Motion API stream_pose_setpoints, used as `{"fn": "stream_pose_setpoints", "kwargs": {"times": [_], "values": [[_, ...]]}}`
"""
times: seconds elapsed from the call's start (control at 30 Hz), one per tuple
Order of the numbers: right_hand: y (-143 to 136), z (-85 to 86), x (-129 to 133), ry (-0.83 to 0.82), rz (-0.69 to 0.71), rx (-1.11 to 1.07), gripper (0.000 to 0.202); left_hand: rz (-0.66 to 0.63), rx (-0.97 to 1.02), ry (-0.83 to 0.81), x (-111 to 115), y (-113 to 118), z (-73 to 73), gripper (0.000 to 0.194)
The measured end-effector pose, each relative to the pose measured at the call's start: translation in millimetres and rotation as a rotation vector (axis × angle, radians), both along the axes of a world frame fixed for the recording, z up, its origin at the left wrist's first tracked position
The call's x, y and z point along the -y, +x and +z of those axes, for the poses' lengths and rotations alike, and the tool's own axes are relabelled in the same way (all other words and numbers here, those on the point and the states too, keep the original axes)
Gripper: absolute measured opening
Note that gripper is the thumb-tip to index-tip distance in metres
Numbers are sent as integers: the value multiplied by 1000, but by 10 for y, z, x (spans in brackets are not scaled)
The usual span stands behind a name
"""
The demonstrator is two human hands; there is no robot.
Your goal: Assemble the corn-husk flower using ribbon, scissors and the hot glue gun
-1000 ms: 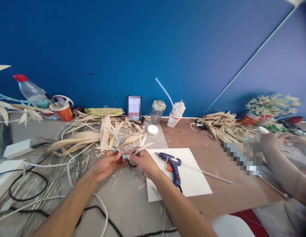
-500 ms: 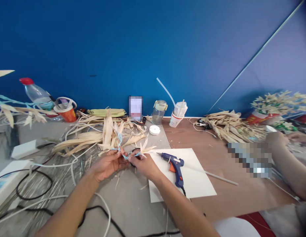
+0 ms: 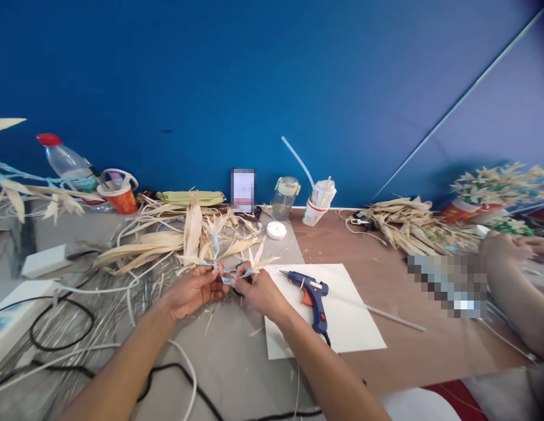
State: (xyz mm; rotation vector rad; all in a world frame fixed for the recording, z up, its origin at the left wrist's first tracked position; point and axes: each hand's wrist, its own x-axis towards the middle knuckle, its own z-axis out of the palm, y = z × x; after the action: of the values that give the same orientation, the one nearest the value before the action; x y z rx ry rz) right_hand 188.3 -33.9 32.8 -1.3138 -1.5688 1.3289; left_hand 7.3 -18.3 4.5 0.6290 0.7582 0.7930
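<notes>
Between my hands is a corn-husk flower stem [image 3: 216,250] wrapped in light blue tape, with pale pointed husk petals at its tips. My left hand [image 3: 196,292] pinches the stem where its branches meet, thumb against fingers. At its right side, my right hand [image 3: 261,292] is closed on the blue-wrapped branch, and a pale husk flower [image 3: 258,257] sticks out above its fingers. A short length of blue tape [image 3: 227,280] spans the gap between the two hands. A blue glue gun [image 3: 314,295] lies on white paper [image 3: 355,327] to the right.
Dried corn husks [image 3: 143,248] lie heaped behind my hands. A phone [image 3: 243,190], a clear jar [image 3: 283,199] and a paper cup [image 3: 314,211] stand along the wall. Cables [image 3: 188,374] cross the left side. Another person's arm [image 3: 509,286] rests at the right.
My right fingers have shifted slightly on the blue-wrapped branch, and more of the blue tape shows between the hands. Both hands keep their hold; the whole view has moved a little.
</notes>
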Motion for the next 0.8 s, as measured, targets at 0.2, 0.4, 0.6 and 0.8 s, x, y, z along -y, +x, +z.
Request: {"fn": "stream_pose_setpoints", "kwargs": {"times": [0.2,0.4,0.6,0.8], "values": [[25,-6,0,-17,3,15,9,-23,32,25,9,14,-13,8],[26,-68,-21,128,-13,144,5,-18,-18,42,35,27,16,15],[23,-82,0,192,3,266,7,14,-117,88,45,100,51,23],[21,-112,-5,235,-9,310,12,70,-201,104,65,163,95,28]]}}
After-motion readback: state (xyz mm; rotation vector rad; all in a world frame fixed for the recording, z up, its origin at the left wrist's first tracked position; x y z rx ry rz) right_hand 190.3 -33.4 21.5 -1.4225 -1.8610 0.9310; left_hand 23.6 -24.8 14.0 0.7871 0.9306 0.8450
